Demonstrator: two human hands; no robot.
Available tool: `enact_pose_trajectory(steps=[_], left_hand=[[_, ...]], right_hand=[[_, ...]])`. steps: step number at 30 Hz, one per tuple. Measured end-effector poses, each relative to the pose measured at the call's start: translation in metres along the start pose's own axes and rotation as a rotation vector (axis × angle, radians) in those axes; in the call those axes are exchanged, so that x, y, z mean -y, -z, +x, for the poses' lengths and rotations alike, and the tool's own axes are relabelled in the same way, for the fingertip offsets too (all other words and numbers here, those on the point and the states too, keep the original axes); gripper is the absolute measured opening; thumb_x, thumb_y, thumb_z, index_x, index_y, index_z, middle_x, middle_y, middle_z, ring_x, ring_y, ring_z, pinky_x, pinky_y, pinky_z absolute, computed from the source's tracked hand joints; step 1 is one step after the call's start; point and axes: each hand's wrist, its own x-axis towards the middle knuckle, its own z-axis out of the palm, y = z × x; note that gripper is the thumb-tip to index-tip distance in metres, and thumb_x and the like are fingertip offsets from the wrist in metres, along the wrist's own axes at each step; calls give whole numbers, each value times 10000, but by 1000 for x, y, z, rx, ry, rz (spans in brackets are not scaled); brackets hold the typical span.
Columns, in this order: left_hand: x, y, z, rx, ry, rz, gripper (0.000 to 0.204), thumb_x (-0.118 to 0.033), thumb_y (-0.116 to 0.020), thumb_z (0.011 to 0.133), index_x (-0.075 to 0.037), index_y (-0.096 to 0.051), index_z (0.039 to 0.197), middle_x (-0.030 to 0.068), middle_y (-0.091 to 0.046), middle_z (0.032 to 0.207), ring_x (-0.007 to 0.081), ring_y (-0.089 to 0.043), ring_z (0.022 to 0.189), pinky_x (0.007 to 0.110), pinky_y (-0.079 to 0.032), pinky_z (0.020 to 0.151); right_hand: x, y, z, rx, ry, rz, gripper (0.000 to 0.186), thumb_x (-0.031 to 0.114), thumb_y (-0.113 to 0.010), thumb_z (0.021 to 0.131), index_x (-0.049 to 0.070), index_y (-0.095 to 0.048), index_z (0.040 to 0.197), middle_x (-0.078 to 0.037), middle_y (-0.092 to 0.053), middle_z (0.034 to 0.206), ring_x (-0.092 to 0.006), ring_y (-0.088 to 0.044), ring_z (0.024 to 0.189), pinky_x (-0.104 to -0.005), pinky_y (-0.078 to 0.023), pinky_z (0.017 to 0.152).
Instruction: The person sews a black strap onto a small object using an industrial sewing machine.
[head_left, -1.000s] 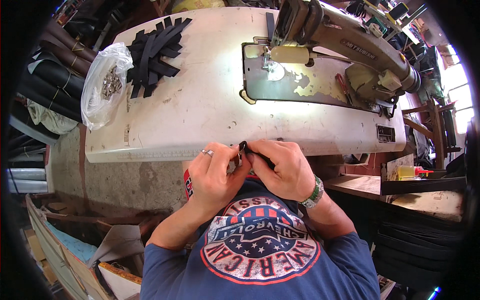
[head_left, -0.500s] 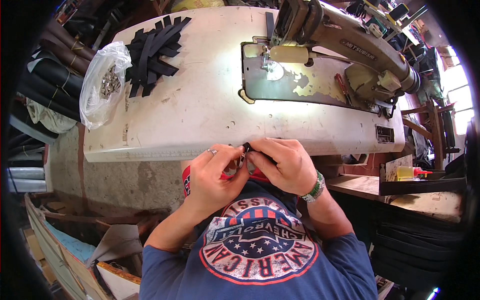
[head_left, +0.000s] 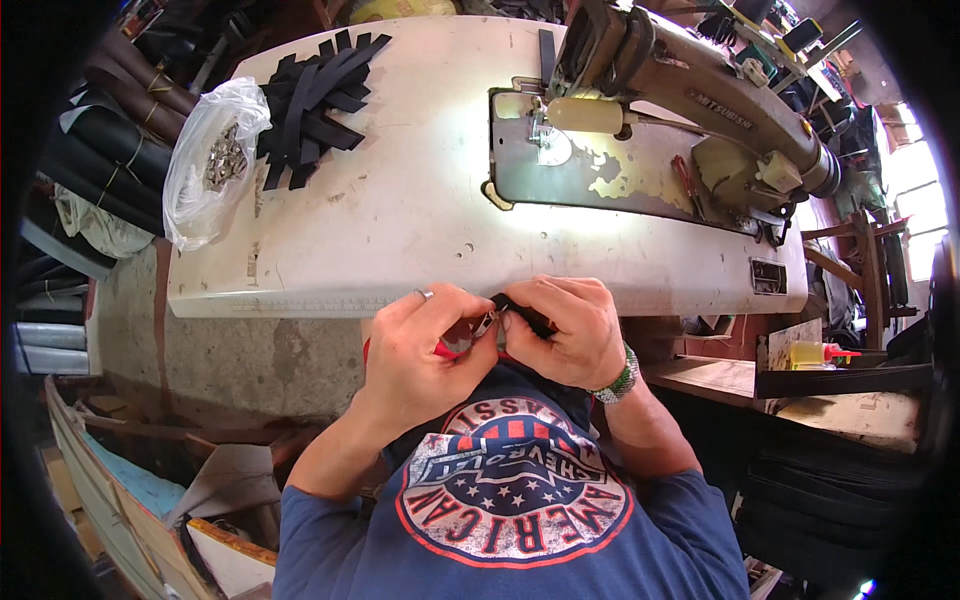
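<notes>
Just off the table's front edge, my two hands meet at their fingertips. My left hand (head_left: 423,345), with a ring on one finger, is closed in a pinch on a small silver metal fitting (head_left: 485,324); its exact kind is too small to make out. My right hand (head_left: 572,330), a beaded bracelet at its wrist, grips a short black strap (head_left: 503,301) whose end touches the metal piece. Fingers hide most of the strap. A clear plastic bag (head_left: 190,200) at the table's left holds several silver metal pieces (head_left: 226,160). Beside it lies a pile of black straps (head_left: 310,105).
A sewing machine (head_left: 720,95) with its steel bed (head_left: 560,180) fills the right of the white table (head_left: 380,220). Red-handled snips (head_left: 686,178) rest on the bed. A ruler strip (head_left: 300,304) runs along the front edge. A small bottle (head_left: 812,354) stands at right.
My hands stay together and have shifted only slightly. The metal piece has tilted between my left fingers, and more of the black strap shows under my right hand.
</notes>
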Motion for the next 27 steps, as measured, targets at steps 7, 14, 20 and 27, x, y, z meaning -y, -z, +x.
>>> enact_pose_trajectory(steps=[7,14,20,27], left_hand=[[2,5,11,-20,72,-140,160,53,-721,778,-12,-691,921,69,-680,810,129,-629,696,266,-498,629],[5,18,24,131,-86,-91,243,86,-719,784,-14,-685,1002,104,-681,915,247,-696,771,327,-542,661],[10,17,28,115,-205,-122,275,123,-709,753,-22,-679,984,113,-665,919,300,-675,807,374,-536,681],[26,12,40,75,-577,-17,316,82,-756,667,-23,-698,959,96,-672,976,288,-653,803,365,-533,673]], right_hand=[[-2,5,5,4,43,20,167,13,-704,762,18,-678,927,-115,-645,713,-302,-643,587,-379,-520,549],[4,6,8,-15,27,-18,166,14,-696,822,2,-684,987,-106,-669,729,-250,-664,590,-344,-524,562],[3,26,8,219,-695,993,278,206,-590,1051,-53,-656,1129,-109,-742,905,-143,-703,710,-276,-563,635],[-8,28,15,334,-753,1180,213,150,-651,997,-36,-635,1098,-153,-737,913,-182,-706,700,-282,-573,649]])
